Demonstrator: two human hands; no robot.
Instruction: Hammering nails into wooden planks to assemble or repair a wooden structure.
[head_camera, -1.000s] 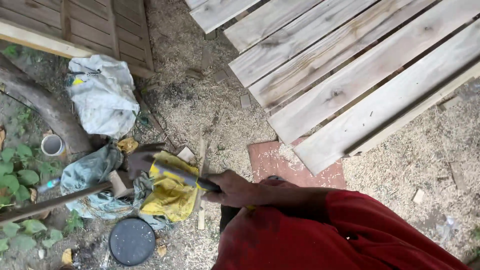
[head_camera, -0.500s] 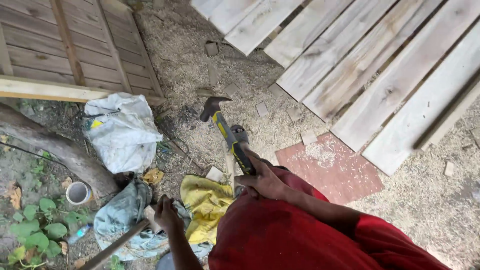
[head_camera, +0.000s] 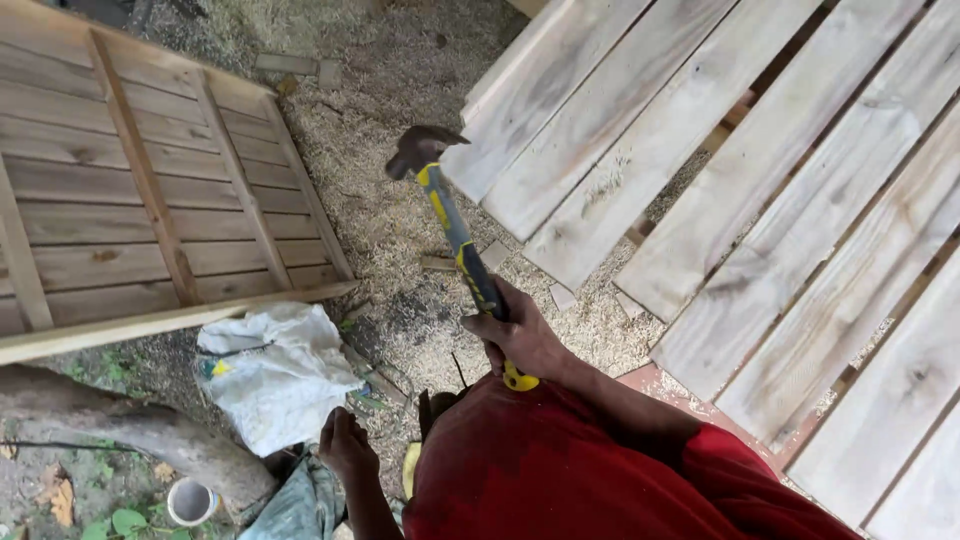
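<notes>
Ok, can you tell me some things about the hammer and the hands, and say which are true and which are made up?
1. The right hand holds a hammer by its handle. True.
2. The hammer head rests on the planks. False: it is raised, over the sawdust beside their edge.
3. The left hand holds a saw. False: it hangs low near the white bag, with no saw in sight.
4. The handle is yellow and dark. True.
5. A wooden panel lies left of the hammer. True.
6. The sleeve is blue. False: it is red.
</notes>
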